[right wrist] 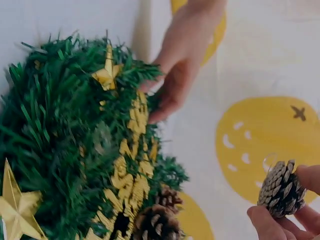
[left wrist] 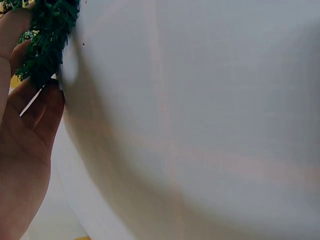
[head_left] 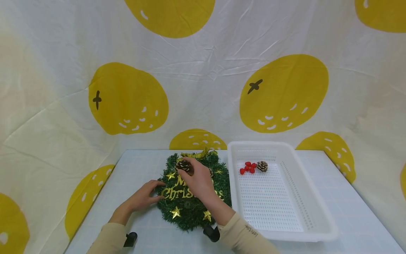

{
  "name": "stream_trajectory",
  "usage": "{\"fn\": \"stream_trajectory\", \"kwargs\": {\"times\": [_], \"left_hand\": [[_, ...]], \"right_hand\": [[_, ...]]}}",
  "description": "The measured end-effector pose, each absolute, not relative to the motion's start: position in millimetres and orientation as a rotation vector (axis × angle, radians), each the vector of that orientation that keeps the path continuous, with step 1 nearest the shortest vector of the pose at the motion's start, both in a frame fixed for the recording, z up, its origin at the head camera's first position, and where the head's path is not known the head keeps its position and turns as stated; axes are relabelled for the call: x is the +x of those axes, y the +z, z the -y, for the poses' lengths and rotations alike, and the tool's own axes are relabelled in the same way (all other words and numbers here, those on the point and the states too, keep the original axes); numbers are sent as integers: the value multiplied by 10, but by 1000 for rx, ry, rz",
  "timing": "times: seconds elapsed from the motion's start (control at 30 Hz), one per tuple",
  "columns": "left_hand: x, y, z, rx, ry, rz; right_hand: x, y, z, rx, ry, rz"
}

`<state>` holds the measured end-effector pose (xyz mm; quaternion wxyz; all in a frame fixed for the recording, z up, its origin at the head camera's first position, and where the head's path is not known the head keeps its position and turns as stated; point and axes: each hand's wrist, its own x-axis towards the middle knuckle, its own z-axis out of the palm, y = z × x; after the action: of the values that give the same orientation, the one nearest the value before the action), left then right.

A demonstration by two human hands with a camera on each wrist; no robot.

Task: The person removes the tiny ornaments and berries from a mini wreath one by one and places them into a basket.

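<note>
A green Christmas wreath (head_left: 187, 220) lies on the table with gold stars and gold "Merry Christmas" lettering (right wrist: 132, 175). My left hand (head_left: 144, 195) grips its left edge, thumb and fingers around the green tinsel (left wrist: 52, 45). Between the thumb and fingers of my right hand (head_left: 200, 180) is a white-tipped pine cone (right wrist: 282, 190), held above the wreath's upper part. A thin wire loop shows on this cone in the right wrist view. Brown pine cones (right wrist: 157, 222) sit on the wreath beside the lettering. My right hand covers part of the lettering in the head view.
To the right of the wreath stands a white plastic basket (head_left: 317, 208). Several red berries (head_left: 248, 168) and another pine cone (head_left: 262, 166) lie inside it. A gold ribbon bow (head_left: 200, 154) tops the wreath. Behind the table hangs a fruit-printed cloth (head_left: 203, 98).
</note>
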<state>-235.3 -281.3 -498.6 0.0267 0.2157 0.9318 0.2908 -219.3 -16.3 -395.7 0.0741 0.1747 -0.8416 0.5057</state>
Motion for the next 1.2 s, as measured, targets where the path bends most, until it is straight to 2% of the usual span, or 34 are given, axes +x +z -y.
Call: {"fn": "stream_trajectory", "kwargs": {"times": [0.6,1.2], "left_hand": [[-2356,-4975,2818,705,868,-2882],[-2357,-5012,2816,695,875,-2879]], "right_hand": [[-2314,-3805,-30,468,1464,2533],[-2604,-3700,-411,341,1434,2527]]}}
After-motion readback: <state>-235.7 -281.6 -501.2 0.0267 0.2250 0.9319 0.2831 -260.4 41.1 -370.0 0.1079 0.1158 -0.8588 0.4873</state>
